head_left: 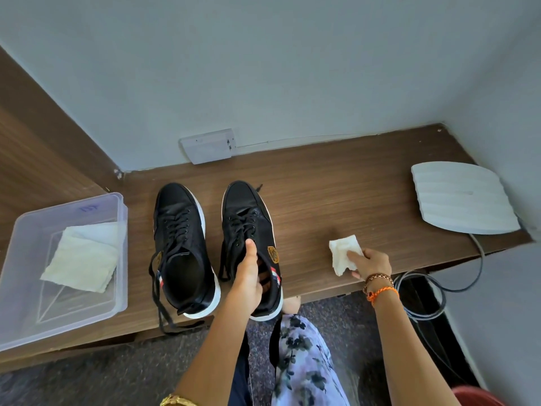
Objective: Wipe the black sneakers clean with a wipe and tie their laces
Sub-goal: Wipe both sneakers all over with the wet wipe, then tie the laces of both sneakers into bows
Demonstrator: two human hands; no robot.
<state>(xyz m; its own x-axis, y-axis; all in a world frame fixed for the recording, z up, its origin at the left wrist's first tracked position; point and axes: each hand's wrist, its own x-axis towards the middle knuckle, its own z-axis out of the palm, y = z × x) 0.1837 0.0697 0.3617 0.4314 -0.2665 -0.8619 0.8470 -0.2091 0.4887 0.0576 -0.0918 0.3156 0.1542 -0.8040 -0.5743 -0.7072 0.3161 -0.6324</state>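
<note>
Two black sneakers with white soles stand side by side on a low wooden shelf point(336, 200), toes toward the wall. The left sneaker point(183, 247) has loose laces trailing over the shelf's front edge. My left hand point(247, 276) grips the right sneaker point(248, 218) at its opening, thumb lying along the tongue. The laces of this shoe are also untied. My right hand point(370, 263) holds a crumpled white wipe point(344, 253) just above the shelf, to the right of the shoes.
A clear plastic tub point(26, 288) with folded white wipes point(83, 259) sits at the shelf's left end. A white ribbed disc-shaped device point(459, 197) lies at the right, its cable point(424, 291) coiling down. A white wall socket point(209, 146) is behind the shoes.
</note>
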